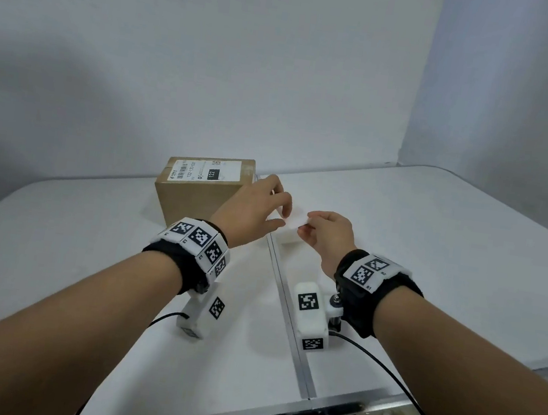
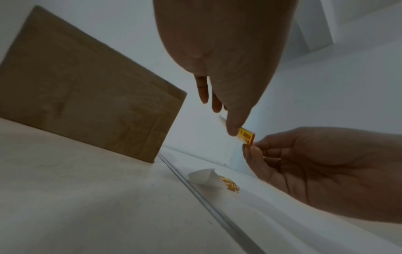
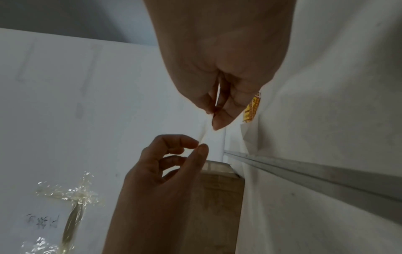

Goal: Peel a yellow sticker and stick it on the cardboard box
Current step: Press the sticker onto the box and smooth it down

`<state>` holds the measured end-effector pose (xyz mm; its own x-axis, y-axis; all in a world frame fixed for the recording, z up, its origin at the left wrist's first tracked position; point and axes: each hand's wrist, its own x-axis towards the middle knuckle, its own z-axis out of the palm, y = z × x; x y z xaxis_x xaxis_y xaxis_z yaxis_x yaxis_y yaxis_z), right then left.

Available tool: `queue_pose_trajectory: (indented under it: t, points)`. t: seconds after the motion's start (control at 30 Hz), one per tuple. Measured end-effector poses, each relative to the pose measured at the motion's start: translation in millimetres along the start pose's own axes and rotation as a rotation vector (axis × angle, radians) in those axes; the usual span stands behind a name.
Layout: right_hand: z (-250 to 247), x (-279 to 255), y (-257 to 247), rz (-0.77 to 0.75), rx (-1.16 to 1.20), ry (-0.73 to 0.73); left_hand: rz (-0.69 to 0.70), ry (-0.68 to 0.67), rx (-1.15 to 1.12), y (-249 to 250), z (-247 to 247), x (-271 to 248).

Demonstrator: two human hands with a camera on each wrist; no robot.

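A brown cardboard box (image 1: 204, 188) with a white shipping label stands at the back of the white table. Just right of it, both hands hold a small yellow sticker (image 2: 246, 137) in the air between them. My left hand (image 1: 281, 217) pinches its upper end with thumb and forefinger (image 3: 200, 145). My right hand (image 1: 304, 226) pinches the other end (image 2: 250, 147). From above the piece shows only its white side (image 1: 295, 222). Below the hands a sticker sheet (image 2: 208, 178) lies on the table, one corner curled up, with more yellow stickers (image 2: 230, 183) on it.
A metal seam strip (image 1: 287, 312) runs front to back down the table between my forearms. Black cables trail from both wrist cameras toward the front edge. White walls close the back and right. Crumpled clear tape (image 3: 71, 194) hangs on the wall.
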<state>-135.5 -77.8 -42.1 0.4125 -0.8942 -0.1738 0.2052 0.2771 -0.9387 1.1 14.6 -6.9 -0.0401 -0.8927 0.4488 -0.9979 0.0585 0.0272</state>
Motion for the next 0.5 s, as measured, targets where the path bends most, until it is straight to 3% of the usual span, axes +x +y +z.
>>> queue_pose_trajectory:
  t: [0.1,0.17,0.23,0.33,0.4,0.5]
  points:
    - [7.4,-4.6,-2.4,-0.009,0.002,-0.025,-0.13,0.019,-0.118,-3.2,-2.6,-5.4]
    - [11.6,-7.9,-5.0,-0.018,0.008,-0.038,-0.322,0.036,-0.302,-4.4,-7.4,-7.2]
    - [15.0,-10.4,-8.0,-0.05,-0.01,-0.04,-0.591,0.023,-0.647,-7.3,-13.9,-9.7]
    - [20.3,-12.1,-11.5,-0.119,-0.084,-0.057,-0.897,-0.124,-1.174,-12.5,-23.6,-18.2]
    - [24.8,-12.6,-13.0,-0.156,-0.143,-0.074,-0.978,-0.138,-1.286,-16.7,-26.1,-23.7]
    - [30.5,-14.0,-14.1,-0.236,-0.236,-0.108,-0.994,-0.12,-1.302,-20.3,-26.6,-30.7]
